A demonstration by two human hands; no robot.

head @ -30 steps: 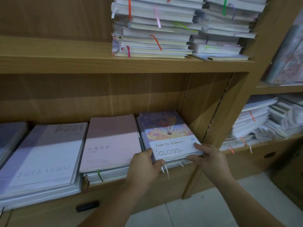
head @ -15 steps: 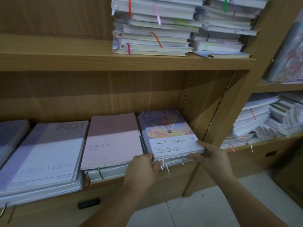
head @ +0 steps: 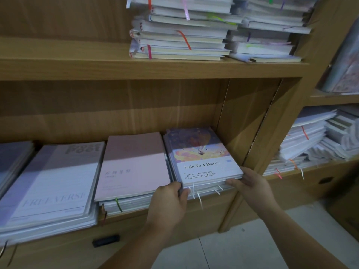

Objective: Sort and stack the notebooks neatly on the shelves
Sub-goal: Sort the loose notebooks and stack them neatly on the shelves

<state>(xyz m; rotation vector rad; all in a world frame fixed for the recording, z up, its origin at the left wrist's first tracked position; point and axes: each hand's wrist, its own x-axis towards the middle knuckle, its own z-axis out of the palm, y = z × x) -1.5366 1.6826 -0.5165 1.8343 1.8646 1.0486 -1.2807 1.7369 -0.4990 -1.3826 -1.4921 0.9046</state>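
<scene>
Room above stack [head: 202, 152]; panel [head: 240, 117] rt.

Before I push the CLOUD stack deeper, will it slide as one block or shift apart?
Likely in layers: the CLOUD stack is several thin notebooks. Flat and low, it probably will not tip. The left hand and right hand at its front edge should help square it.
</scene>
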